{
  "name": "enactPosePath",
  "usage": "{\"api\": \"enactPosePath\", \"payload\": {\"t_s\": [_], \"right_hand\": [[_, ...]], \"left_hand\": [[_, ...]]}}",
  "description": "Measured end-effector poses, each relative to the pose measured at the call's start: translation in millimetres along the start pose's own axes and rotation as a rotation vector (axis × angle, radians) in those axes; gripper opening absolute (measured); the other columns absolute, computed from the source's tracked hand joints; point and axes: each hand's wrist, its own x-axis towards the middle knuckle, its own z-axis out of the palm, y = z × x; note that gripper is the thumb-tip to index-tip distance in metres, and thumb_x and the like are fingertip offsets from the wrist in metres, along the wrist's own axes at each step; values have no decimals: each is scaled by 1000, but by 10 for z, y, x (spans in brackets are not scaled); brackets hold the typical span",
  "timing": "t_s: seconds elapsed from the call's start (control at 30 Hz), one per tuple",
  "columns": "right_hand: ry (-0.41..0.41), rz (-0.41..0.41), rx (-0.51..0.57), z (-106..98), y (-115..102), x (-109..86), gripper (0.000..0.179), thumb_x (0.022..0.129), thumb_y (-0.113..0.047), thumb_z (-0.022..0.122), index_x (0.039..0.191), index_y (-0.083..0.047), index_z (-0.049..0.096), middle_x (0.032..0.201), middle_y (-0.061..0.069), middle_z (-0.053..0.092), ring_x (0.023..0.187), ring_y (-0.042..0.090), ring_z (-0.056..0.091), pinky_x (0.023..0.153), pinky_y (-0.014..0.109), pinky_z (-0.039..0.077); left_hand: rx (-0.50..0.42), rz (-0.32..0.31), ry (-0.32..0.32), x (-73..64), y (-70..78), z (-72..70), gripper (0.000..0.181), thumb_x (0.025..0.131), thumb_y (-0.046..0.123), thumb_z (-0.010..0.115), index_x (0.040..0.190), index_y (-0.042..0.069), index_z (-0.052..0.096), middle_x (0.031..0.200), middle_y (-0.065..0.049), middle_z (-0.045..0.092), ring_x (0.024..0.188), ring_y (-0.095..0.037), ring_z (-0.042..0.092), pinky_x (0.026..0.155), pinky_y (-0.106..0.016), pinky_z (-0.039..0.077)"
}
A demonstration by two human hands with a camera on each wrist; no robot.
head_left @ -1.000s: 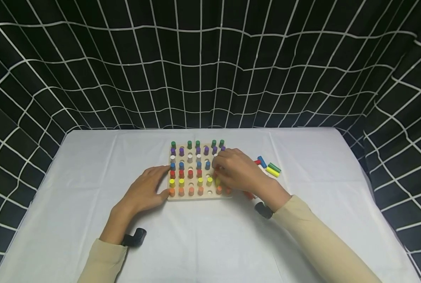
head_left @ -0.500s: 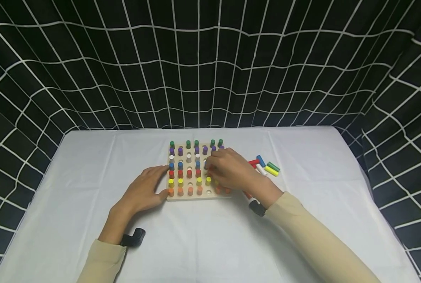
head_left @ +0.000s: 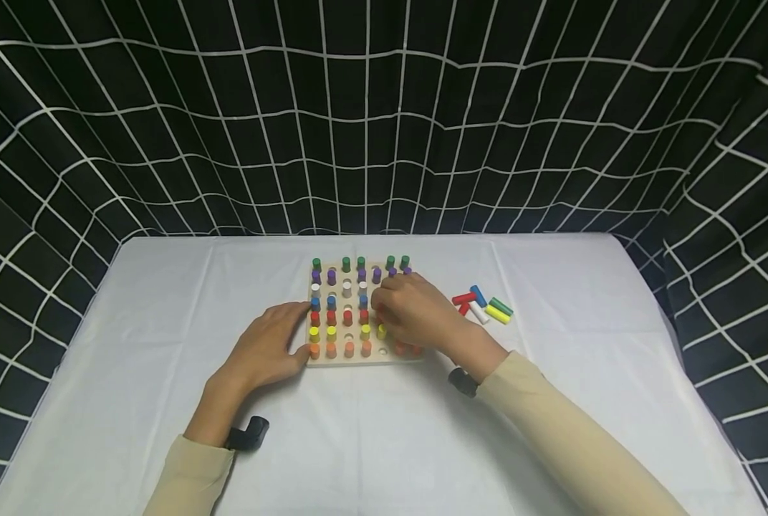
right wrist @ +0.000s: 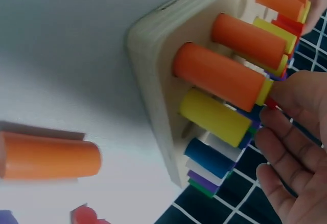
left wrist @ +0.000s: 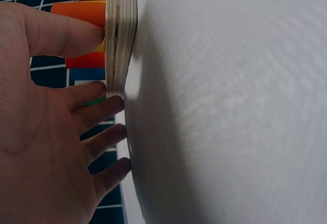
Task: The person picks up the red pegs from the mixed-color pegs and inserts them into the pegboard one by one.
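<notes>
A wooden pegboard lies on the white cloth, its upright pegs in rows of green, purple, white, blue, red, yellow and orange. My left hand rests along the board's left edge, thumb near the front orange peg and fingers spread along the side in the left wrist view. Over the right half of the board, my right hand pinches a red peg, mostly hidden between thumb and fingers. Beside that hand stand an orange peg, a yellow peg and a blue peg.
Loose pegs lie right of the board: red, blue, white, green and yellow. Another loose orange peg lies closer to the right wrist. A black curtain with white grid lines surrounds the table.
My right hand has shifted slightly left over the board, uncovering more of the loose pegs; its forearm moved left too. The left hand stays at the board's left edge.
</notes>
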Motion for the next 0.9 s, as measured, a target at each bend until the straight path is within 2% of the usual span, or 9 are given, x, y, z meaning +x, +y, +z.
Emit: {"api": "enactPosePath", "payload": {"t_s": [0.27,0.47,0.73,0.9], "right_hand": [[16,11,-16,42,21,-43,7,96,-17,76,103,-16,79,93,-1,75,86,17,64,94,38,58],[30,46,7,-1,50,-132,17,95,-17,77,112,-15,80,104,0,78,100,19,70,103,42,57],[104,140,63,-101,262,-388,22,93,-15,78,114,-10,79,115,6,78,113,28,71,108,50,56],[115,152,55,-99,395,-503,22,95,-14,73,115,-8,77,116,9,77,114,31,71,108,52,55]], "left_hand": [[6,-2,4,16,4,10,77,92,33,63,162,8,42,164,-16,49,156,-38,42,129,-60,37],[3,0,11,17,15,11,78,91,33,64,161,8,42,164,-15,49,155,-38,42,129,-60,37],[-6,1,11,23,25,-2,78,91,34,64,162,9,42,164,-15,49,155,-38,42,129,-60,36],[-10,-1,6,17,0,9,78,91,34,64,162,8,42,165,-16,48,155,-39,42,129,-60,36]]}}
